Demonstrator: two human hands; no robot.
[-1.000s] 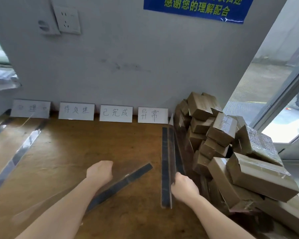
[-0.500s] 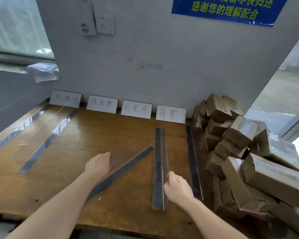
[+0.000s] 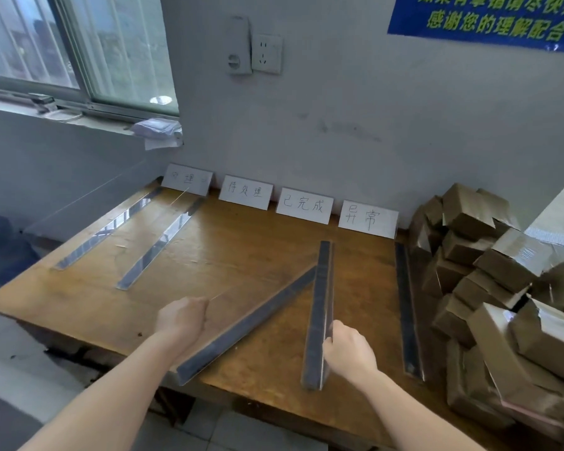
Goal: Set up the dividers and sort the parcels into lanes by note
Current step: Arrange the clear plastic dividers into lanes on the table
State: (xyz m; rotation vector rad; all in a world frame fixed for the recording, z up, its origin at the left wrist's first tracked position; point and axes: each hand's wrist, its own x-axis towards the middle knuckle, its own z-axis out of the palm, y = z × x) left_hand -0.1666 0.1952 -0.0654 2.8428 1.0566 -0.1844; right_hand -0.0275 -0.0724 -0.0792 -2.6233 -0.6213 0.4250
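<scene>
The right hand (image 3: 349,353) is closed around the upright clear wall of a transparent acrylic divider with a dark base strip (image 3: 318,314), gripping it near its near end; this divider runs toward twelve o'clock, pointing between two white paper notes. The left hand (image 3: 183,317) is curled on the top edge of a second clear divider (image 3: 245,327), which lies askew, its far end aimed at about one o'clock and almost meeting the first. At three o'clock from the right hand a third divider (image 3: 406,307) stands just beside the heap of brown cardboard parcels (image 3: 502,281). At ten o'clock two more dividers (image 3: 153,249) sit parallel on the worn wooden table (image 3: 241,242). Four handwritten notes (image 3: 305,205) lean against the grey wall at twelve o'clock.
</scene>
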